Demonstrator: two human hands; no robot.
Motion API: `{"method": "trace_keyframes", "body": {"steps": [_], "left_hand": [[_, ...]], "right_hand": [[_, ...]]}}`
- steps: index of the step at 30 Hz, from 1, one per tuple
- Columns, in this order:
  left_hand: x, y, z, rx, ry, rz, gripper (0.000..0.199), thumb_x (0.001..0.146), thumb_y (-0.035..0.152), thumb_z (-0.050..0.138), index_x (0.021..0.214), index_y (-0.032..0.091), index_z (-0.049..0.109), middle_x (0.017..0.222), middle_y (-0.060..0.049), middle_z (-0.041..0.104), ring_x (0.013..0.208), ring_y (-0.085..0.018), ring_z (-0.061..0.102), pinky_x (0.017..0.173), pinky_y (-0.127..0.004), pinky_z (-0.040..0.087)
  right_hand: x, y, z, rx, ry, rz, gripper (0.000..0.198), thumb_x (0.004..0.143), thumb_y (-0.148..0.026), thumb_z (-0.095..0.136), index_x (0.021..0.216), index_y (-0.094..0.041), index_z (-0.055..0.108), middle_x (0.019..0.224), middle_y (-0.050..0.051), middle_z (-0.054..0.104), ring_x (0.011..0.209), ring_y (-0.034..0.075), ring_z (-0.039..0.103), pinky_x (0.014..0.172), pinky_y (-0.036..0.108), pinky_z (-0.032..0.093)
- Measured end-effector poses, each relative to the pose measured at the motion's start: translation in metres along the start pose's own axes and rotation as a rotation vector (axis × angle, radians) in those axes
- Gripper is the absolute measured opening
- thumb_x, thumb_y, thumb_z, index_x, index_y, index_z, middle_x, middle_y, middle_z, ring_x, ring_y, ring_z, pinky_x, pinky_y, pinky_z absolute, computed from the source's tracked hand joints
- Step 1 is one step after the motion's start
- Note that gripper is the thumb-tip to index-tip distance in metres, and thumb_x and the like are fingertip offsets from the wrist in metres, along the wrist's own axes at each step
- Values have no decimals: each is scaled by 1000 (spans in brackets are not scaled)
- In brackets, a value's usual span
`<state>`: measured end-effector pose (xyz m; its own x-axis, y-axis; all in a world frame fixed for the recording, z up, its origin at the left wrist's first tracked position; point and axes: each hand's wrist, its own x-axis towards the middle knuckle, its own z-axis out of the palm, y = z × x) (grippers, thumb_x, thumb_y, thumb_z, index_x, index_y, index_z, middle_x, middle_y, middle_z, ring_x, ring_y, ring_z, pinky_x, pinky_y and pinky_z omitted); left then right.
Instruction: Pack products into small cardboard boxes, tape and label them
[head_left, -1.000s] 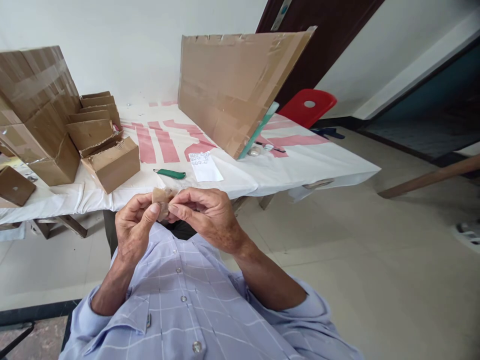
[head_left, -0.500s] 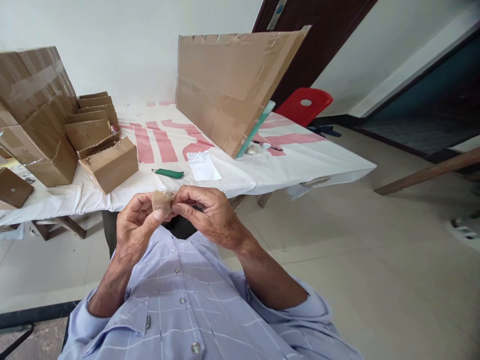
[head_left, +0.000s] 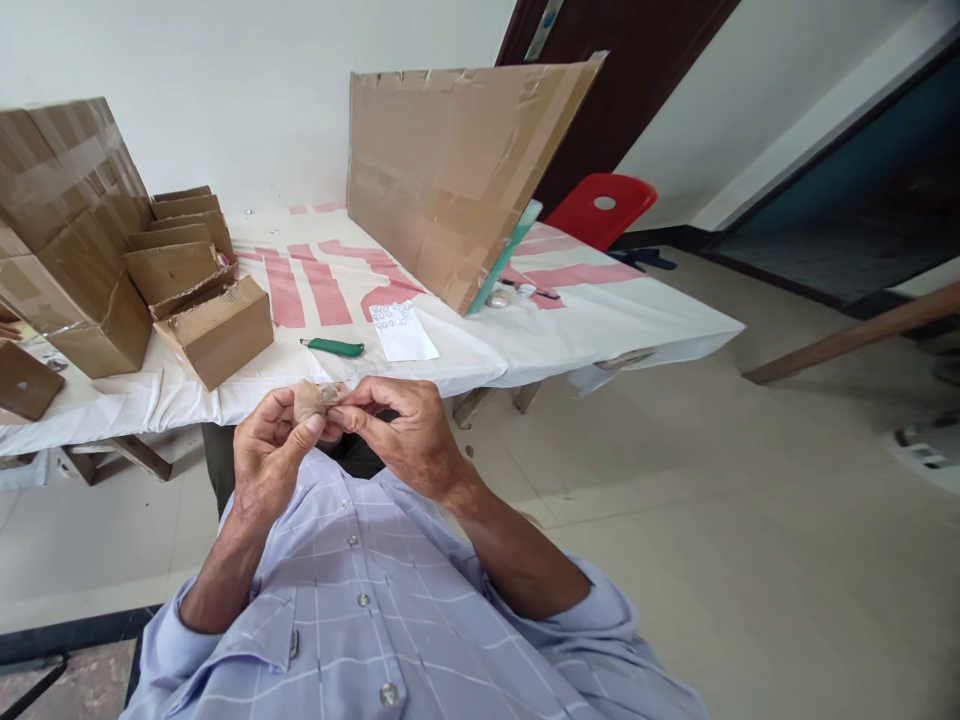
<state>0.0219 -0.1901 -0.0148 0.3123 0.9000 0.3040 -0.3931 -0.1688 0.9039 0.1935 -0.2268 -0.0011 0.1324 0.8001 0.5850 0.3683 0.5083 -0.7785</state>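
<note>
A small tan piece (head_left: 307, 400), crumpled and partly see-through at its right end, is held between both hands above the table's front edge. Its exact kind is unclear; it looks like packing tape or a wrapper. My left hand (head_left: 268, 450) is closed on its left side, thumb in front. My right hand (head_left: 405, 435) pinches its right end with thumb and forefinger. Just beyond the hands, a green utility knife (head_left: 334, 347) lies on the white cloth beside a white paper sheet (head_left: 409, 338) with small drawn marks.
To the left stand a large taped carton (head_left: 67, 220) and several small cardboard boxes (head_left: 225, 330). A big cardboard panel (head_left: 450, 170) rises at the back, with a green edge piece (head_left: 504, 258) by it. Behind is a red chair (head_left: 600, 212). The table (head_left: 637, 330) bears a cloth with red print.
The tan piece has turned slightly and shifted left in my fingers, showing more of its clear end. My right hand has moved a little left. The whole view has shifted slightly.
</note>
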Motion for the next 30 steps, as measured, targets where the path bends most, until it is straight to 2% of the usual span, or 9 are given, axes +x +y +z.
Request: {"method": "trace_keyframes", "body": {"steps": [4, 7, 11, 13, 17, 20, 23, 27, 30], "left_hand": [[1, 2, -3, -16, -55, -31, 31, 86, 42, 93, 99, 17, 81, 91, -9, 83, 74, -16, 75, 73, -27, 65], [3, 6, -3, -41, -91, -44, 32, 85, 42, 94, 100, 17, 82, 98, -9, 82, 73, -15, 72, 72, -27, 64], [6, 10, -3, -97, -167, -89, 33, 84, 45, 94, 83, 16, 78, 80, -6, 75, 70, -15, 69, 66, -27, 61], [7, 11, -4, -121, -198, -153, 35, 84, 47, 94, 84, 16, 78, 74, -5, 74, 66, -16, 69, 64, -27, 61], [10, 10, -4, -189, -247, -241, 40, 86, 53, 91, 88, 15, 79, 69, -5, 73, 56, -15, 67, 58, -27, 58], [9, 8, -3, -177, -240, -230, 43, 84, 58, 91, 88, 16, 78, 71, -5, 75, 60, -16, 70, 61, -27, 61], [7, 5, -4, -136, -205, -171, 41, 80, 53, 96, 86, 17, 78, 72, -5, 76, 62, -15, 71, 64, -25, 61], [7, 4, -9, -90, -245, -127, 37, 84, 49, 94, 82, 15, 78, 66, -5, 75, 62, -15, 71, 66, -24, 60], [7, 6, -14, -33, -293, -120, 35, 86, 48, 92, 89, 15, 81, 68, -6, 77, 63, -17, 73, 66, -27, 63]], "right_hand": [[1, 5, 1, 16, 5, -20, 34, 94, -44, 83, 71, -21, 73, 69, 1, 74, 63, 15, 64, 64, 28, 53], [3, 9, -1, 6, 16, -21, 43, 92, -51, 86, 67, -21, 67, 65, -1, 67, 60, 13, 57, 62, 28, 50], [9, 12, -6, 10, 53, 25, 60, 77, -68, 93, 64, -22, 56, 64, -3, 59, 62, 13, 51, 63, 28, 48], [11, 12, -7, 65, -2, 34, 60, 73, -73, 93, 70, -23, 60, 68, -2, 61, 64, 14, 53, 64, 29, 50], [13, 11, -3, 195, -118, 7, 57, 81, -74, 87, 72, -23, 63, 66, -3, 59, 60, 13, 54, 61, 29, 50], [13, 13, 5, 245, -100, 16, 61, 84, -74, 85, 65, -23, 56, 61, -5, 54, 57, 12, 49, 57, 28, 47], [10, 19, 14, 306, -95, 58, 65, 81, -75, 86, 64, -24, 50, 59, -6, 52, 56, 11, 49, 56, 28, 48], [5, 25, 24, 582, -212, 138, 63, 79, -70, 90, 68, -24, 47, 58, -8, 53, 49, 12, 57, 51, 28, 51], [2, 29, 25, 680, -285, 175, 63, 77, -65, 94, 67, -23, 48, 57, -7, 57, 48, 13, 60, 52, 28, 54]]}}
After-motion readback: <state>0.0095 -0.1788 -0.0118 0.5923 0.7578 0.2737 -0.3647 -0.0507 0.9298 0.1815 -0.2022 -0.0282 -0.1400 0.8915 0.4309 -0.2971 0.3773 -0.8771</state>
